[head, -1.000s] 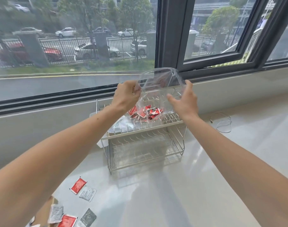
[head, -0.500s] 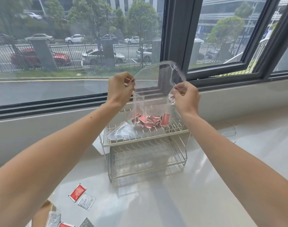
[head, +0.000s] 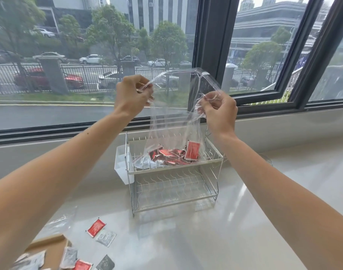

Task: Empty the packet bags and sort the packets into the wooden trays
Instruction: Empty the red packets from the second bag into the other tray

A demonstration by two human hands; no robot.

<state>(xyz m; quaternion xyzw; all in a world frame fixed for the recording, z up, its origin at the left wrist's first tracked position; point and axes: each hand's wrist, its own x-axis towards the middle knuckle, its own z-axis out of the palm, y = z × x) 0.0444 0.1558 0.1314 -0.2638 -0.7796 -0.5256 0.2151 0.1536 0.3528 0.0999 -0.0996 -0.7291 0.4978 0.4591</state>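
Observation:
A clear plastic bag (head: 172, 114) hangs in the air above a two-tier wire rack (head: 172, 184). My left hand (head: 132, 95) pinches the bag's top left edge and my right hand (head: 218, 108) pinches its top right edge. Several red packets (head: 174, 153) lie bunched in the bag's bottom, which rests on the rack's upper tier. A wooden tray (head: 49, 248) shows at the lower left corner with silver and red packets (head: 71, 257) on and beside it. One red packet (head: 96, 227) and one silver packet (head: 106, 237) lie loose on the counter.
The pale counter (head: 235, 230) runs under a large window with a dark frame (head: 211, 55). A white plastic holder (head: 120, 164) hangs on the rack's left side. A crumpled clear bag (head: 59, 223) lies at the left. A thin wire loop (head: 267, 159) sits right of the rack.
Both hands have closed on the bag's top edges and lifted it higher, stretching it upright. The red packets have slid down to its bottom over the rack.

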